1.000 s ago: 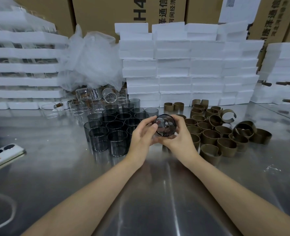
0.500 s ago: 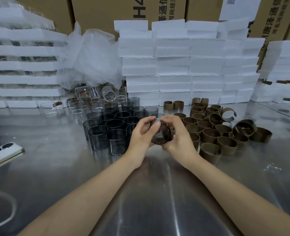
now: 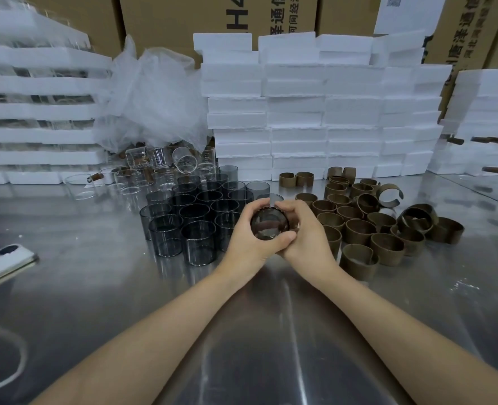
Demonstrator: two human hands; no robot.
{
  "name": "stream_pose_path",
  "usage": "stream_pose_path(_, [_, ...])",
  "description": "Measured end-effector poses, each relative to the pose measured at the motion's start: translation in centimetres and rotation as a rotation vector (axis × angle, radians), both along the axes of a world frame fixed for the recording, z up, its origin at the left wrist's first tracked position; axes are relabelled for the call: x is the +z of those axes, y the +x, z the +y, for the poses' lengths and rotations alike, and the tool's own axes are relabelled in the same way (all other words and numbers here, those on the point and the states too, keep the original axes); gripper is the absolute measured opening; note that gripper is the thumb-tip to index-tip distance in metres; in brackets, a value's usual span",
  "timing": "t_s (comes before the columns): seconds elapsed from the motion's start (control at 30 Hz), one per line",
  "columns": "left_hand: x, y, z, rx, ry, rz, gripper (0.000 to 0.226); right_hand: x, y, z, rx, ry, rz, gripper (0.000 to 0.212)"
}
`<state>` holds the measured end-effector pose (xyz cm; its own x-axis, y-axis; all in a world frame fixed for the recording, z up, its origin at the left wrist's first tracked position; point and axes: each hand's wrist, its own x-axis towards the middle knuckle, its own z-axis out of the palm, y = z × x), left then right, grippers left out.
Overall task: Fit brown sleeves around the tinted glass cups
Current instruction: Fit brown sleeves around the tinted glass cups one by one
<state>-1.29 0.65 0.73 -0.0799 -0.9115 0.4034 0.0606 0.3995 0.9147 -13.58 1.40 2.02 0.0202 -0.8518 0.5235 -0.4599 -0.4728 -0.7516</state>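
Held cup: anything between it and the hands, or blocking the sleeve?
Nothing visible. The left hand and right hand both grip the cup directly. A brown sleeve already seems to wrap it, though fingers hide most of it.

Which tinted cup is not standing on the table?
The cup held in the left hand and right hand. It is tipped, one round end facing the camera; the other tinted cups stand upright on the table.

Probably a packing warehouse: stacked foam trays (image 3: 294, 112), cardboard cartons (image 3: 183, 21), steel table (image 3: 241, 346).
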Motion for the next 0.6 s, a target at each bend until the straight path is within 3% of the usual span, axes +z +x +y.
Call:
stream_pose_path(0.17, [0.03,-0.03,0.02,0.017,-0.019,0.01,0.066,0.14,0.04,-0.49,-0.008,0.129,-0.143,0.052])
stream_pose_path(0.37, [0.3,0.11,-0.15,0.015,0.008,0.017,0.063,0.31,-0.56,-0.45,0.093,0.195,-0.293,0.066])
stream_pose_path(0.6, [0.41,0.34,-0.02,0.086,-0.001,0.009,0.048,0.42,-0.59,-0.34,0.142,0.181,-0.324,0.067])
